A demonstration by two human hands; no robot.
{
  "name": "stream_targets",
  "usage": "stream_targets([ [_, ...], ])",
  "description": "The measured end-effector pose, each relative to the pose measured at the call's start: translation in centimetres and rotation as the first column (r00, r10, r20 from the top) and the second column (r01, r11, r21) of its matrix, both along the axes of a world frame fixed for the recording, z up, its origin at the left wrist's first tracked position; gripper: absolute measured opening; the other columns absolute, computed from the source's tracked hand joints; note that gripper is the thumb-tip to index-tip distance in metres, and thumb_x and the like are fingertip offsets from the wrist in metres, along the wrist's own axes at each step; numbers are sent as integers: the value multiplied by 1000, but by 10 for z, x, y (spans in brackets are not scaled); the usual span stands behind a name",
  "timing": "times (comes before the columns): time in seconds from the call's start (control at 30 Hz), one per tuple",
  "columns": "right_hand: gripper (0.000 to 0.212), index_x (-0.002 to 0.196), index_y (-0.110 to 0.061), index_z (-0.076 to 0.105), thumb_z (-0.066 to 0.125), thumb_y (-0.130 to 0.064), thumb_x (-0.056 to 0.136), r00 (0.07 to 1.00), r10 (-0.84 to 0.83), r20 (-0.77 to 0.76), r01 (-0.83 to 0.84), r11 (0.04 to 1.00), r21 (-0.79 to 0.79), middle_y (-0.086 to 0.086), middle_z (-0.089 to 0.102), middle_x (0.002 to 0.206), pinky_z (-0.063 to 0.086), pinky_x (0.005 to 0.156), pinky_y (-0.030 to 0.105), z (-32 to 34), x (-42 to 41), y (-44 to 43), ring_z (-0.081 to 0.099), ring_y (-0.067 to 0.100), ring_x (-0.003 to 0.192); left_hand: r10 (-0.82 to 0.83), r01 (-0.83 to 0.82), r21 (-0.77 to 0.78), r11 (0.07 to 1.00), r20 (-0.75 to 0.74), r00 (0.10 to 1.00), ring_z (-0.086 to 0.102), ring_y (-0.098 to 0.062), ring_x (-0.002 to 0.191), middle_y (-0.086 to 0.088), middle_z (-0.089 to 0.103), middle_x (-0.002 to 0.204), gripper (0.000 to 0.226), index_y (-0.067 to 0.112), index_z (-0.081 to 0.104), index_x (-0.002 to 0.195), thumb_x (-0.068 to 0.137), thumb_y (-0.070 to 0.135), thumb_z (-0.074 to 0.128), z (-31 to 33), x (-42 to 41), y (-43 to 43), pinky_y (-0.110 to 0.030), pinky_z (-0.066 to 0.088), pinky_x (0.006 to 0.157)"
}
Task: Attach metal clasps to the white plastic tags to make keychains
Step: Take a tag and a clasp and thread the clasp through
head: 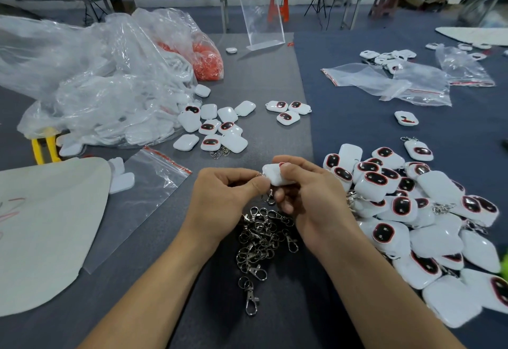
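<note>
Fingers of our left hand (pixel 220 197) pinch the ring of a metal clasp (pixel 270 198) against the corner of the white tag (pixel 275 175), which our right hand (pixel 308 197) grips just above the clasp pile (pixel 261 241). We should hold the tag steady and wind the ring fully through its loop before it joins the finished keychains (pixel 412 211) at right.

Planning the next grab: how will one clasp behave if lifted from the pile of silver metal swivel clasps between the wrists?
The pile of silver metal swivel clasps looks tangled, so one would probably drag neighbours. Each is a ring jointed to a hook, so it likely dangles. The lone clasp nearest the camera sits outside the heap and may lift cleanly.
</note>
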State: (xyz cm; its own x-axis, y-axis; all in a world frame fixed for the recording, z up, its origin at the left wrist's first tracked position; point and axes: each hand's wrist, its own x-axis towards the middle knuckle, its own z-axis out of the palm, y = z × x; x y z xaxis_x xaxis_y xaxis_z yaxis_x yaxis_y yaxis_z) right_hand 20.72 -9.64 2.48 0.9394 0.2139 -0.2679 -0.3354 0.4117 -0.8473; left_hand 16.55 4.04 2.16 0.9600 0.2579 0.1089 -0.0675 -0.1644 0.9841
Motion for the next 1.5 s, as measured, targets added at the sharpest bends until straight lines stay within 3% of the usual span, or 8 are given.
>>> stream_targets([
  [0.2, 20, 96, -22, 76, 65, -5, 91, 879, -116, 462, 262, 928, -265, 5, 65, 63, 42, 40, 24, -3, -10, 3, 53, 14, 45, 11, -57, 381, 923, 120, 993, 53, -5, 57, 4, 63, 60, 7, 26, 80, 77, 81, 22, 77, -3, -1, 2, -29, 41, 57],
  [0.37, 23, 108, -32, 75, 69, -18, 90, 641, 126, 757, 439, 749, -496, -14, 64, 69, 47, 55, 16, -9, -23, 7, 58, 9, 55, -170, -99, 819, 565, 232, 958, 50, -25, 60, 2, 58, 60, 12, 15, 69, 67, 77, 21, 66, -6, -1, 12, -40, 45, 59],
  [0.53, 18, 104, -14, 73, 59, -3, 98, 971, -134, 196, 158, 981, -111, 10, 67, 62, 38, 37, 22, 4, -9, 6, 53, 17, 40, 33, -63, 308, 949, 99, 995, 46, -2, 52, 8, 59, 54, 8, 35, 79, 75, 77, 34, 72, -7, 1, 3, -19, 36, 53],
  [0.77, 22, 107, -3, 69, 48, -1, 101, 994, -56, -89, 69, 987, 144, 8, 68, 65, 33, 33, 20, 2, -5, 6, 49, 12, 40, -111, 112, -48, 993, 10, 994, 44, -12, 50, 9, 56, 51, 13, 27, 83, 83, 85, 24, 71, 0, 1, -3, -22, 39, 52],
  [0.97, 21, 103, -31, 74, 63, -15, 95, 806, 39, 590, 362, 756, -545, -11, 69, 76, 50, 60, 18, -8, -9, 0, 61, 7, 61, -72, -102, 742, 662, 199, 977, 47, -17, 62, 4, 57, 60, 19, 16, 72, 65, 80, 25, 63, -7, -3, -2, -29, 30, 62],
  [1.1, 23, 111, -36, 70, 62, -22, 94, 666, 215, 715, 449, 649, -614, -19, 65, 72, 44, 62, 10, -14, -15, 2, 62, 1, 68, -131, -142, 863, 485, 232, 964, 43, -22, 57, 0, 53, 57, 18, 15, 60, 59, 75, 20, 55, -9, -1, 2, -33, 28, 62],
  [1.27, 20, 102, -13, 72, 54, -3, 100, 984, -129, 119, 145, 980, -136, 14, 66, 67, 37, 37, 24, -2, 0, 0, 49, 18, 40, 2, -19, 422, 907, 41, 999, 60, -6, 59, 8, 70, 64, 9, 37, 79, 83, 85, 34, 71, -7, 0, -2, -24, 44, 58],
  [1.5, 20, 104, -5, 71, 52, -2, 101, 996, -68, -65, 70, 997, 27, 6, 64, 61, 28, 32, 20, 1, 2, -3, 46, 13, 39, -114, 126, 170, 977, -81, 990, 48, -5, 54, 10, 60, 56, 17, 31, 80, 76, 90, 22, 74, -5, 4, 0, -18, 40, 54],
])
